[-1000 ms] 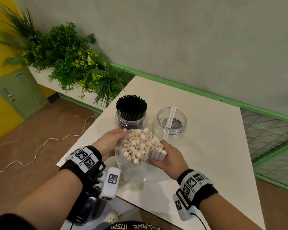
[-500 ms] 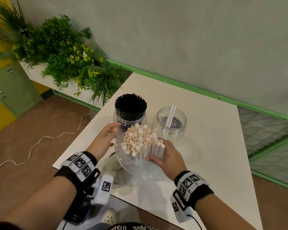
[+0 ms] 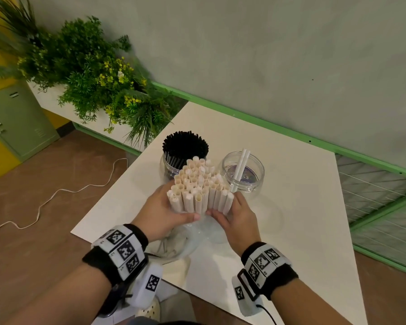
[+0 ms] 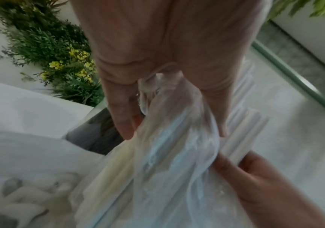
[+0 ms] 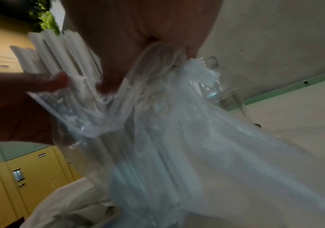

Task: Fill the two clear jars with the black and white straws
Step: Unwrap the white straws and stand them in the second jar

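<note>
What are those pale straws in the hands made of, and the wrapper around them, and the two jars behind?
White straws: probably paper; matte, cream, with thick rolled-looking tube ends.
Wrapper: thin clear plastic film; it crinkles, glints and shows the straws through it.
Jar of black straws and the nearly empty jar: clear and glossy, with a threaded-looking rim on the emptier one; likely plastic, though glass cannot be ruled out.

Black wristbands [image 3: 271,270] carry white blocks printed with black square-patterned markers on both forearms.
</note>
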Tool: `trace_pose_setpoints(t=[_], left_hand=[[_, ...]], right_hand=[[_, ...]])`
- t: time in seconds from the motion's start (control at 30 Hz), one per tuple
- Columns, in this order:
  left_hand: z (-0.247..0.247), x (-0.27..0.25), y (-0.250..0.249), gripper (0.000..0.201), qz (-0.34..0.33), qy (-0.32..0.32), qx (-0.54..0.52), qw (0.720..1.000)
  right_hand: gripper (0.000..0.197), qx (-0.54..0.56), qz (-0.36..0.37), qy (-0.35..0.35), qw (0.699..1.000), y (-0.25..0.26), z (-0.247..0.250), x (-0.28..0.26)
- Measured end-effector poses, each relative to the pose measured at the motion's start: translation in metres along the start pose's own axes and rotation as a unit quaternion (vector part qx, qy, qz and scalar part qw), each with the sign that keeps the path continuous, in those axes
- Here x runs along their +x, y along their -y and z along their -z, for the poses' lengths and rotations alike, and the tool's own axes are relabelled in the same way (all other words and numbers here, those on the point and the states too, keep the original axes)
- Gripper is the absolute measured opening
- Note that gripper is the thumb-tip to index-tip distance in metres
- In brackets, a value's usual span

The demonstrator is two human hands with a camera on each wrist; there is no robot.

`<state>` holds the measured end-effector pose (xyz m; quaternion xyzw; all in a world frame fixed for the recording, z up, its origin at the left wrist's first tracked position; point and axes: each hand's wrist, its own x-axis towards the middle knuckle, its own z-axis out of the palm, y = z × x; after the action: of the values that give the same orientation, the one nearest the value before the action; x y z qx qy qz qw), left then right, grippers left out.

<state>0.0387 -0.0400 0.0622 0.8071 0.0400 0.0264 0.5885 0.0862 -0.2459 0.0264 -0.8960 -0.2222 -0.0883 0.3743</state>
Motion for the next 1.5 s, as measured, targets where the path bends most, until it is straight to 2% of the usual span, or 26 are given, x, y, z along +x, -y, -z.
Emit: trace_pose_setpoints(t=[0.1, 0.2, 0.27, 0.3, 0.37, 0.4, 0.43, 0.5, 0.6, 0.67, 0.73, 0.8, 0.9, 1.03, 1.1, 1.2, 1.3, 1.37, 1.43, 1.5], left_hand=[[0.006, 0.001, 0.006, 0.065, 0.043, -0.034, 0.036, 0.998], [0.003, -0.001, 0.012, 0.039, 0.098, -0.018, 0.107, 0.989], [0.006, -0.002, 0.012, 0.031, 0.114, -0.002, 0.145, 0.983], [0.010, -0.001, 0.011, 0.038, 0.116, 0.010, 0.151, 0.982], [0.021, 0.003, 0.005, 0.088, 0.089, 0.021, 0.152, 0.984], [0.027, 0.005, -0.001, 0.108, 0.057, 0.015, 0.164, 0.985], [0.032, 0.008, -0.008, 0.117, 0.012, 0.004, 0.195, 0.981], [0.035, 0.014, -0.027, 0.120, -0.097, 0.007, 0.305, 0.947], [0.021, 0.029, -0.049, 0.108, -0.238, 0.075, 0.484, 0.839], [0.007, 0.037, -0.048, 0.094, -0.275, 0.140, 0.540, 0.783], [-0.004, 0.042, -0.045, 0.078, -0.287, 0.178, 0.547, 0.766], [-0.012, 0.044, -0.045, 0.062, -0.317, 0.174, 0.533, 0.765], [-0.024, 0.046, -0.048, 0.041, -0.346, 0.170, 0.511, 0.768], [-0.035, 0.046, -0.051, 0.033, -0.343, 0.165, 0.487, 0.786], [-0.037, 0.047, -0.052, 0.037, -0.321, 0.164, 0.480, 0.800], [-0.041, 0.049, -0.053, 0.043, -0.298, 0.166, 0.493, 0.801], [-0.046, 0.051, -0.054, 0.043, -0.292, 0.154, 0.488, 0.808], [-0.048, 0.052, -0.053, 0.044, -0.286, 0.149, 0.488, 0.811], [-0.049, 0.053, -0.053, 0.043, -0.285, 0.141, 0.489, 0.812], [-0.051, 0.053, -0.053, 0.038, -0.287, 0.127, 0.486, 0.816]], right_hand=[[0.058, -0.007, 0.017, 0.024, 1.000, -0.006, -0.006, -0.001], [0.060, -0.048, 0.001, 0.112, 0.993, -0.019, -0.019, -0.007], [0.060, -0.053, -0.011, 0.133, 0.990, -0.025, -0.021, -0.008], [0.060, -0.053, -0.013, 0.137, 0.989, -0.027, -0.021, -0.007], [0.057, -0.053, -0.015, 0.141, 0.988, -0.030, -0.019, -0.006], [0.056, -0.051, -0.017, 0.143, 0.988, -0.031, -0.017, -0.006], [0.056, -0.050, -0.019, 0.145, 0.988, -0.032, -0.017, -0.006], [0.056, -0.051, -0.019, 0.150, 0.987, -0.033, -0.016, -0.006], [0.059, -0.076, -0.023, 0.163, 0.983, -0.033, -0.017, -0.006], [0.072, -0.121, -0.026, 0.175, 0.977, -0.034, -0.016, -0.006], [0.083, -0.165, -0.048, 0.206, 0.963, -0.036, -0.014, -0.005], [0.084, -0.201, -0.078, 0.249, 0.944, -0.039, -0.011, -0.001], [0.084, -0.248, -0.074, 0.272, 0.927, -0.040, -0.009, 0.002], [0.085, -0.232, -0.087, 0.249, 0.936, -0.037, -0.006, -0.002], [0.085, -0.196, -0.093, 0.197, 0.956, -0.037, -0.004, -0.012], [0.080, -0.141, -0.049, 0.087, 0.985, -0.038, -0.004, -0.033], [0.053, -0.067, -0.011, -0.058, 0.996, -0.037, 0.001, -0.051], [0.035, -0.049, 0.019, -0.099, 0.994, -0.035, 0.005, -0.059], [0.033, -0.097, 0.068, -0.045, 0.992, -0.033, 0.005, -0.065], [0.047, -0.168, 0.101, 0.041, 0.980, -0.033, 0.000, -0.068]])
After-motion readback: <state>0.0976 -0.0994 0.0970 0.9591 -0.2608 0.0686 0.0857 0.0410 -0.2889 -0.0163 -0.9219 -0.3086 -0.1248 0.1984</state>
